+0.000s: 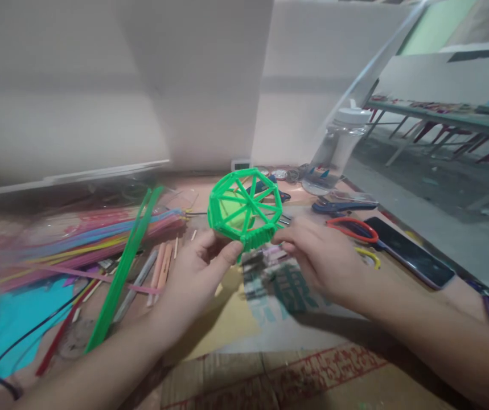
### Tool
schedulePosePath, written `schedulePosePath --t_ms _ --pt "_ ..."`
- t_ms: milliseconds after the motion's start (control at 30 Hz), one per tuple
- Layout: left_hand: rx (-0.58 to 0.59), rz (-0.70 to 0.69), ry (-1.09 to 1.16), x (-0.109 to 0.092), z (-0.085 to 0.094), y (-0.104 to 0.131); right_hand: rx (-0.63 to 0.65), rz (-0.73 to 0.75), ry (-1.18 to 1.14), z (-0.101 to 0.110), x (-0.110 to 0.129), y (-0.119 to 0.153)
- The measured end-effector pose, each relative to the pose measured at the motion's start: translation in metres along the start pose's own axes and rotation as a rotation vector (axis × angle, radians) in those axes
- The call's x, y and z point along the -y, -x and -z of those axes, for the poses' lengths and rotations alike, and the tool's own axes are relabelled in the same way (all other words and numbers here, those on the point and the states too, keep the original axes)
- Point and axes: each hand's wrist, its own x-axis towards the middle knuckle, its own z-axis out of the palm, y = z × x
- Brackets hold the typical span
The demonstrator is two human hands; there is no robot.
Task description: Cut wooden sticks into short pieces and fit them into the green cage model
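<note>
A green wheel-like frame, made of strips with spokes meeting at its centre, is held up above the work surface. My left hand grips its lower left edge, thumb in front and fingers curled behind. At the lower right rim, my right hand has its thumb and fingertips pinched together; what they hold there is too small to name. A short ribbed green band runs along the frame's bottom between both hands. Behind the spokes shows a yellow-green piece.
Green strips and a pile of coloured strips lie left, near a blue sheet. To the right are red-handled scissors, a phone, pliers and a clear bottle. A white panel stands behind.
</note>
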Motion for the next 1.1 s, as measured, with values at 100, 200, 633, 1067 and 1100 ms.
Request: schedulePosePath --t_ms 100,200,633,1067,1100 --pt "-0.001 -0.011 -0.009 -0.005 -0.002 0.003 0.018 -0.015 -0.041 -0.001 0.003 0.001" --pt "-0.031 -0.014 -0.038 -0.007 -0.001 0.003 0.078 -0.073 -0.172 0.006 0.006 -0.002" --pt "-0.079 -0.063 -0.185 0.000 0.006 0.008 -0.021 -0.075 -0.149 0.008 0.008 0.000" --pt "-0.069 -0.079 -0.197 0.001 0.004 0.009 -0.104 0.060 0.107 0.006 0.007 -0.004" --pt "-0.067 -0.078 -0.196 0.001 0.004 0.009 -0.105 0.073 0.104 0.006 0.007 -0.004"
